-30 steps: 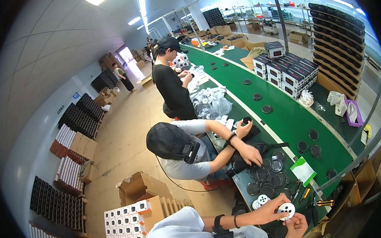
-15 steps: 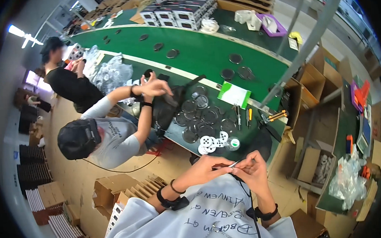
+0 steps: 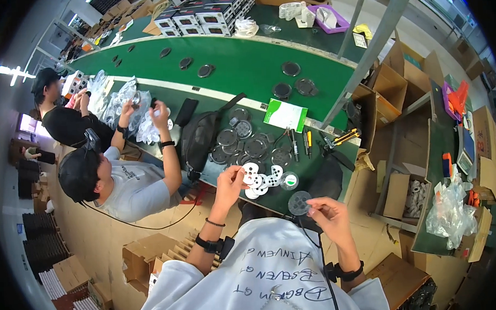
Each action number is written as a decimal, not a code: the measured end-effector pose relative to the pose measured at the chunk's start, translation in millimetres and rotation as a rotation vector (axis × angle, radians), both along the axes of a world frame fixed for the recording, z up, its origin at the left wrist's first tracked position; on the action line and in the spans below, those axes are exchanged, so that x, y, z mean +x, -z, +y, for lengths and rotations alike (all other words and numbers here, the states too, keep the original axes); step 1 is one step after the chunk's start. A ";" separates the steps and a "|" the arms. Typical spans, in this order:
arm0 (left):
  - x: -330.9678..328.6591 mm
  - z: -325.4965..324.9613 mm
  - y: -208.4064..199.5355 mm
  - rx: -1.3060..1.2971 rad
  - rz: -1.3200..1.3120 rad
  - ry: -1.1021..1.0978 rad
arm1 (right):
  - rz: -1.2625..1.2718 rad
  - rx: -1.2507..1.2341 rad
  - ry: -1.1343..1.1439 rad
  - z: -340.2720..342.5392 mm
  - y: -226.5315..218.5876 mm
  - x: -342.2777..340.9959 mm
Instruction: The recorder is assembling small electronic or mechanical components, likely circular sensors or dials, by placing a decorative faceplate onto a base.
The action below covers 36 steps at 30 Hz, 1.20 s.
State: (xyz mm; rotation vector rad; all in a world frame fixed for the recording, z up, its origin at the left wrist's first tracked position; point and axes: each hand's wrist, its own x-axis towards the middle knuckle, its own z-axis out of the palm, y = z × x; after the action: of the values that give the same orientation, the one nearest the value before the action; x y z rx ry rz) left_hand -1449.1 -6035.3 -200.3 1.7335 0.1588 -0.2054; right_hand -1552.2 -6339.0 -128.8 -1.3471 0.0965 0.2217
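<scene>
My right hand [image 3: 330, 217] pinches the edge of a clear round disc [image 3: 299, 203] with several holes. It holds the disc up in front of my body, just off the near edge of the table. My left hand [image 3: 230, 185] is closed at the left side of a pile of white round discs with holes [image 3: 272, 180]. Its thumb and fingertips grip the rim of one white disc [image 3: 251, 169] there. To the right of the pile, touching or almost touching it, is a round clear piece with a green centre [image 3: 289, 180].
Black round parts [image 3: 256, 147] lie heaped beyond the discs. Pens and a cutter [image 3: 308, 143] lie right of them, near a green-white packet [image 3: 285, 116] and a dark bag [image 3: 202, 138]. A co-worker [image 3: 128, 175] works on my left. Further black rounds sit on the green belt [image 3: 237, 60].
My hands were together, pinching something thin; they have parted. The left moved forward and left to the white discs, while the right now shows the clear disc. The co-worker's arms shifted left.
</scene>
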 end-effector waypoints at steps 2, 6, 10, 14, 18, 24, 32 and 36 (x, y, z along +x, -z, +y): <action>16.3 0.2 39.7 -0.020 0.053 -0.016 | 0.011 -0.006 0.081 -11.2 0.9 0.5; 42.9 -9.3 119.6 0.120 0.083 0.257 | -0.039 -0.058 0.177 -21.6 -6.5 3.2; 54.9 -35.5 131.5 0.605 -0.040 0.392 | -0.030 -0.164 0.331 -32.2 0.5 -3.9; 84.9 -58.4 129.4 0.577 -0.155 0.337 | -0.221 -0.391 0.501 -38.4 3.9 -2.2; 100.4 -92.0 145.4 0.667 -0.345 0.475 | -0.077 -0.115 0.541 -39.7 12.1 4.4; 98.0 -115.1 133.3 1.043 -0.212 0.595 | -0.068 -0.121 0.593 -35.6 -13.6 8.1; 110.3 -50.8 114.3 0.026 -0.233 0.181 | 0.012 0.055 0.485 -34.2 -7.8 16.5; 79.5 -38.2 -34.7 -0.172 -0.025 0.292 | -0.267 0.013 0.398 -25.5 -15.4 27.1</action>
State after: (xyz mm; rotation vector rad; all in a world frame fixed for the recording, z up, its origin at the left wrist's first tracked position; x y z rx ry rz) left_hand -1369.6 -6073.5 -165.7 1.5821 -0.1290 -0.3998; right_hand -1525.1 -6364.5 -113.4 -1.3038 0.1357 -0.2914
